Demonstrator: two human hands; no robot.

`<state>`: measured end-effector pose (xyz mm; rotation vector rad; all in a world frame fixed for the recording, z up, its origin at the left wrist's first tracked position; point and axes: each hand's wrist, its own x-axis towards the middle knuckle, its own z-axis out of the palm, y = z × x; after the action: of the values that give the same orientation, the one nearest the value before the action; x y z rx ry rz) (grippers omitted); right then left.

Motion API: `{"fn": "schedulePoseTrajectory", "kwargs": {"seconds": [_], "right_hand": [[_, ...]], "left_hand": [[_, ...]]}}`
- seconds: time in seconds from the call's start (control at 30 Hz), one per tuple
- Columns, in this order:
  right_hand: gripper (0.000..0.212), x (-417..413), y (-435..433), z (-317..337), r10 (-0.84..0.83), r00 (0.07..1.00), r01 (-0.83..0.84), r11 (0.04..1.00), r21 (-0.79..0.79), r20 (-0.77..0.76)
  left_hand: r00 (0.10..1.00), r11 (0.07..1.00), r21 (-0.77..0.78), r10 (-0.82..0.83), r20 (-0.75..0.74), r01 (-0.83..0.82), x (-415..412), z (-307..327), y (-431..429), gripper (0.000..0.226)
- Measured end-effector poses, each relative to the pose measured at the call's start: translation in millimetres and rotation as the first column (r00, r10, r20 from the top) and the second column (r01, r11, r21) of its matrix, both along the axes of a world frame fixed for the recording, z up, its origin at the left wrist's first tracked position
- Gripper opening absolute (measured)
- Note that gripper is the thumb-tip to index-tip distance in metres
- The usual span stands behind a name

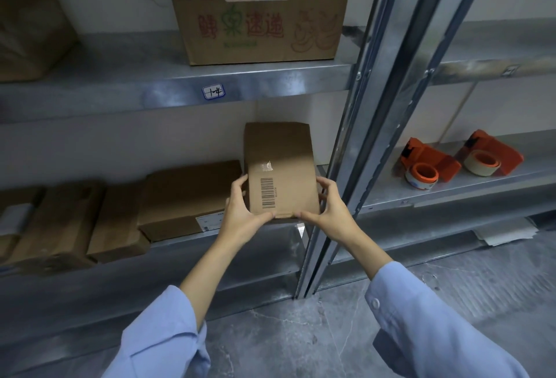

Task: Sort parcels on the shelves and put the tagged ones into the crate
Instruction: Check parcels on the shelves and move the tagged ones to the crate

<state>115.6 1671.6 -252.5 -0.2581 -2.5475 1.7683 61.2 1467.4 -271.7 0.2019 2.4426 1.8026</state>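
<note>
A small brown cardboard parcel [281, 164] with a printed barcode and a scrap of clear tape sits at the right end of the lower shelf [252, 234]. My left hand [240, 209] grips its near left corner, and my right hand [326, 206] grips its near right corner. To its left lies a flat parcel [186, 197] with a white label at its front edge, then several more brown parcels [90, 221]. On the upper shelf [168, 89] stands a large carton [258, 19] with red print and a white shipping label. No crate is in view.
A metal upright post [361, 137] stands just right of the held parcel. Two orange tape dispensers [430, 164] [487, 155] rest on the neighbouring shelf to the right. Another brown box [30, 22] is at the upper left. Grey stone floor [301, 332] lies below, with white papers [505, 231] under the right shelf.
</note>
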Motion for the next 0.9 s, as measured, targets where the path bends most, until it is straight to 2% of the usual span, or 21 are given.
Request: {"fn": "schedulePoseTrajectory", "kwargs": {"seconds": [0.1, 0.2, 0.27, 0.33, 0.43, 0.57, 0.67, 0.83, 0.9], "right_hand": [[0.089, -0.6, -1.1, 3.5, -0.02, 1.0, 0.02, 1.0, -0.017, -0.002], [0.1, -2.7, 0.3, 8.5, -0.028, 0.999, 0.029, 0.999, 0.03, -0.032], [0.096, -5.1, 1.7, 11.9, -0.006, 0.999, 0.008, 0.999, 0.05, -0.043], [0.087, -6.6, 1.6, 12.6, 0.025, 0.998, -0.021, 0.998, 0.053, -0.058], [0.092, -5.9, 2.0, 11.7, -0.012, 0.999, 0.012, 1.0, 0.013, -0.047], [0.087, -0.5, 0.9, 13.9, -0.012, 0.999, 0.007, 0.994, -0.111, -0.047], [0.088, 1.9, 0.0, 17.3, -0.029, 0.999, 0.025, 0.993, -0.116, -0.038], [0.113, 7.9, 1.3, 24.4, -0.012, 0.993, 0.003, 0.996, -0.084, -0.114], [0.11, 9.5, 1.0, 25.2, 0.009, 0.991, -0.017, 0.998, -0.061, -0.132]], "left_hand": [[0.999, 0.999, -0.015, 0.033, -0.012, -0.033, 1.2, 5.8, -2.6, 0.094], [0.999, 0.998, -0.045, 0.05, -0.014, -0.05, 2.8, 12.2, -3.9, 0.112], [0.999, 0.998, -0.045, 0.035, -0.012, -0.035, 4.4, 15.6, -3.4, 0.117], [1.0, 0.999, -0.039, 0.001, -0.013, -0.002, 7.4, 19.5, -2.2, 0.114], [1.0, 1.0, -0.023, 0.0, -0.018, 0.0, 11.7, 23.1, -1.6, 0.104], [1.0, 1.0, 0.008, 0.001, 0.005, -0.001, 19.5, 23.0, -0.2, 0.094], [1.0, 0.999, 0.041, 0.006, 0.01, -0.006, 24.1, 22.5, -0.9, 0.088], [1.0, 0.999, 0.03, -0.025, -0.01, 0.025, 26.8, 32.6, -5.4, 0.113], [0.998, 0.999, -0.007, -0.052, -0.027, 0.052, 29.1, 35.7, -6.4, 0.108]]}}
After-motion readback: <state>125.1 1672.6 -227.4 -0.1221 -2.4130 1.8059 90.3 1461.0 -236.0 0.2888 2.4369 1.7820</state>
